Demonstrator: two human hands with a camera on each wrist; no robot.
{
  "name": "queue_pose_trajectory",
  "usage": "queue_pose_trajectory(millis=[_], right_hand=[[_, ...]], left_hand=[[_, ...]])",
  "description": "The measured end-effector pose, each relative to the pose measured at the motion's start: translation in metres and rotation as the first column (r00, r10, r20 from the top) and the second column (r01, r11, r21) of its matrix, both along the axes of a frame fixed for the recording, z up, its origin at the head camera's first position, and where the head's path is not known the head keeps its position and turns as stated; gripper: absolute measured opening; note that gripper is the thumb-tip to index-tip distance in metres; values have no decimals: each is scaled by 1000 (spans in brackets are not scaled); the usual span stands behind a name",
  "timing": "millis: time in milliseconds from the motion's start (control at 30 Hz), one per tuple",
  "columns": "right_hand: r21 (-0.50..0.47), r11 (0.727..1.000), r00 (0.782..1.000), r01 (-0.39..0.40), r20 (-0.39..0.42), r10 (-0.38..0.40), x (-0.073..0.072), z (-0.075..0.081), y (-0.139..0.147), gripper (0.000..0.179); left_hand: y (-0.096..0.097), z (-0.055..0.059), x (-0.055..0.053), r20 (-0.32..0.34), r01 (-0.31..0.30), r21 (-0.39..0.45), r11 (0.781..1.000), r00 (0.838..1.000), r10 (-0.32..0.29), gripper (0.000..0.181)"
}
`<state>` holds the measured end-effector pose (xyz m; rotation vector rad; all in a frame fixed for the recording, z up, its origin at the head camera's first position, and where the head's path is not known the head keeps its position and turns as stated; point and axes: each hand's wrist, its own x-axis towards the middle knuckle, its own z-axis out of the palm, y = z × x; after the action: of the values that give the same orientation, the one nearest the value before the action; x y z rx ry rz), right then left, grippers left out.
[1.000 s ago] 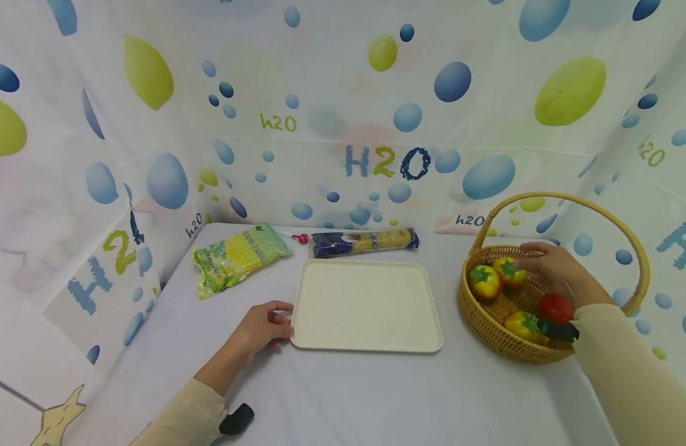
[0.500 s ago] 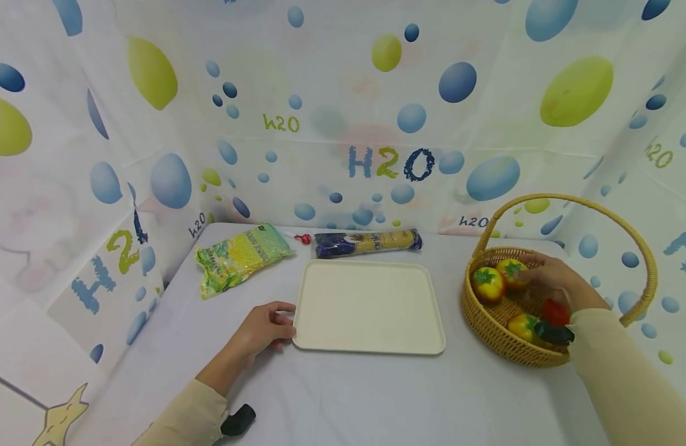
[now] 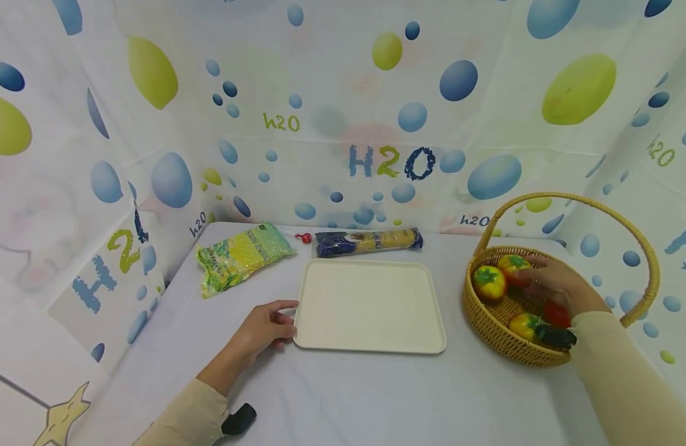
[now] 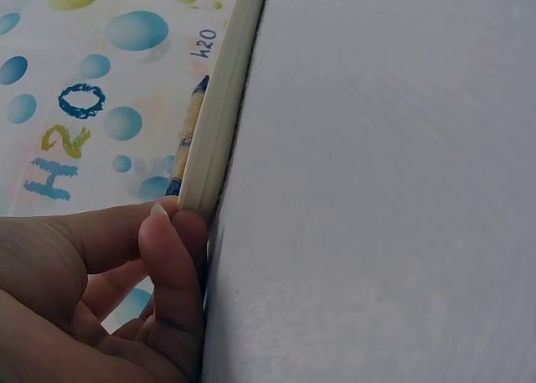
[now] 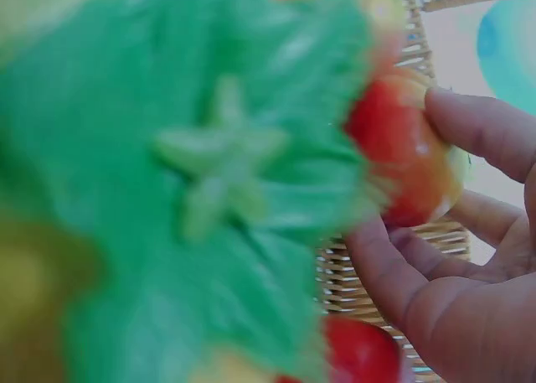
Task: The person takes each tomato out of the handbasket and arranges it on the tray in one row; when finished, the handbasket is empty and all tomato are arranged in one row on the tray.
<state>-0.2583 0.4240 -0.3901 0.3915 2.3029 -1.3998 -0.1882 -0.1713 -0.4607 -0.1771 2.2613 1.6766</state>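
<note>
In the head view, my left hand (image 3: 265, 328) is at the left edge of a cream rectangular tray (image 3: 371, 306). The left wrist view shows its thumb and fingers pinching the tray's rim (image 4: 219, 123). My right hand (image 3: 566, 285) reaches into a wicker basket (image 3: 493, 334). There it holds a red-and-yellow tomato (image 5: 410, 148), thumb on one side and fingers on the other. Another yellow-red tomato (image 3: 490, 283) lies beside it. Nearer me in the basket are a yellow one (image 3: 524, 325) and a red one (image 3: 556, 314), partly hidden by the hand and wrist strap.
A green-yellow packet (image 3: 245, 257) lies at the back left. Near it are a small red-wrapped lollipop (image 3: 304, 238) and a long blue-and-yellow packet (image 3: 368, 242), behind the tray. The basket's tall handle (image 3: 577, 197) arches over the right arm. Printed cloth walls enclose the white table.
My right hand has closed in around the back tomato, its fingers now nearer to it. The left hand and the tray stay in place; the view has shifted slightly.
</note>
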Motion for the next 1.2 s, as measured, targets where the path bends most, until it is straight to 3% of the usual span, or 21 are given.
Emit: queue_pose_trajectory(millis=[200,433,600,867,1067,1200], right_hand=[[-2,1000,1000,-17,-5,17,9,11,0,102],[-89,996,993,-16,-117,6,15,23,-9,96],[-127,992,989,-25,-150,6,19,36,-25,94],[-43,991,973,-123,-202,112,26,59,-65,92],[-8,990,969,-144,-206,139,17,69,-107,95],[-34,989,968,-143,-214,133,10,71,-141,89]], left_hand=[[0,-2,-1,-5,0,0,1000,1000,0,54],[0,-2,0,-1,-6,6,1000,1000,6,54],[1,-1,0,1,-8,3,1000,1000,8,54],[2,2,1,13,-3,-7,1000,1000,3,54],[1,3,0,11,12,-4,1000,1000,-12,55],[1,2,0,16,12,-16,1000,1000,-12,55]])
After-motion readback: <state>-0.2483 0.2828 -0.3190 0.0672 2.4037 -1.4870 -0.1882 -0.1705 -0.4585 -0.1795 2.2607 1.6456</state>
